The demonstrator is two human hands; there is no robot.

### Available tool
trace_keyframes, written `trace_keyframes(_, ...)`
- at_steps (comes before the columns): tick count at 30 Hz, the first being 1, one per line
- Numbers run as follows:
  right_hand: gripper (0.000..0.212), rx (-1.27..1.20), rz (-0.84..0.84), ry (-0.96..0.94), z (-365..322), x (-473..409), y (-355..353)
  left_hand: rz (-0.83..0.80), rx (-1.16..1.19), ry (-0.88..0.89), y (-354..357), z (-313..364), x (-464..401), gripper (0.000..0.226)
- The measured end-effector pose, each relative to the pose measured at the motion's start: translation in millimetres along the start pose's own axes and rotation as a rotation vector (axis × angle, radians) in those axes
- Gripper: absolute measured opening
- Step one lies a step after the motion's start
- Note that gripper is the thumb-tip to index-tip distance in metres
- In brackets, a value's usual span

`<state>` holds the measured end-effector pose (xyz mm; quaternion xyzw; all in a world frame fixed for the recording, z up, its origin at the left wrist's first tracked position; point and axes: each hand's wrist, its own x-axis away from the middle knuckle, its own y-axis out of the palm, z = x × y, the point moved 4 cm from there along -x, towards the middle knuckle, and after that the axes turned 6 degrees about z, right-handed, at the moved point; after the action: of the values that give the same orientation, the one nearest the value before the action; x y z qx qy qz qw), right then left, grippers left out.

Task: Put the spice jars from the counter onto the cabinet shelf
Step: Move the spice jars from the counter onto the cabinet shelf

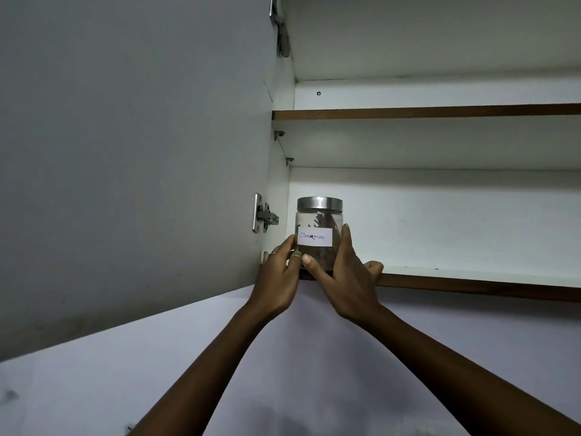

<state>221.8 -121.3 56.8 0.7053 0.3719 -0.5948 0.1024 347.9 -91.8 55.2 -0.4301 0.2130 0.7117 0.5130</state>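
A clear glass spice jar (318, 220) with a metal lid and a white label reading "Cinnamon" stands at the left front corner of the lower cabinet shelf (471, 280). My left hand (279, 272) holds the jar's left side with its fingertips. My right hand (342, 272) grips the right side, with the thumb across the jar's lower front and a finger up along its side. Both arms reach up from below.
The open grey cabinet door (135, 152) stands to the left, with metal hinges (264, 214) at its inner edge. A second shelf (440, 111) runs above. The white back wall of the cabinet (456, 221) lies behind the jar. A pale wall (283, 357) is below the cabinet.
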Motion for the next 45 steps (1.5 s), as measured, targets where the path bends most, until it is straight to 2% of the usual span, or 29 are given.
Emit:
trace_keyframes(5,0.087,0.205,0.116,-0.018,0.9,-2.2,7.2,0.034,-0.041,-0.019,5.0,-13.3,-5.6,0.035)
trace_keyframes(7,0.083,0.291,0.126,-0.018,-0.5,-3.6,8.8,0.029,-0.131,-0.040,8.2,-17.3,-8.1,0.042)
trace_keyframes(12,0.074,0.341,0.016,0.039,-1.1,-6.3,11.9,0.032,-0.464,-0.068,16.9,-19.1,-12.1,0.076)
trace_keyframes(18,0.036,0.413,-0.096,0.059,-6.5,-6.5,9.2,0.051,-0.585,-0.146,22.9,-19.5,-17.3,0.086)
trace_keyframes(25,0.067,0.496,-0.292,0.107,-8.4,-10.6,10.0,0.017,-0.606,-0.249,23.8,-17.7,-19.5,0.078)
trace_keyframes(32,0.073,0.524,-0.429,0.118,-7.3,-13.0,11.3,0.052,-0.590,-0.253,26.6,-20.3,-18.1,0.079)
trace_keyframes(35,0.074,0.505,-0.372,0.090,-6.4,-11.4,11.1,0.084,-0.596,-0.222,27.2,-20.6,-16.2,0.078)
trace_keyframes(38,0.075,0.435,-0.211,0.045,-5.6,-3.1,9.1,0.185,-0.588,-0.134,26.1,-18.3,-5.5,0.077)
trace_keyframes(40,0.070,0.364,-0.116,-0.051,-2.7,8.7,5.2,0.226,-0.569,-0.046,27.7,-18.7,10.2,0.077)
trace_keyframes(43,0.060,0.368,-0.059,-0.295,2.0,33.0,-4.8,0.159,-0.605,0.073,32.7,-22.4,38.1,0.079)
trace_keyframes(45,0.059,0.318,-0.064,-0.366,8.9,58.1,-17.6,0.104,-0.600,0.162,40.0,-19.8,61.6,0.076)
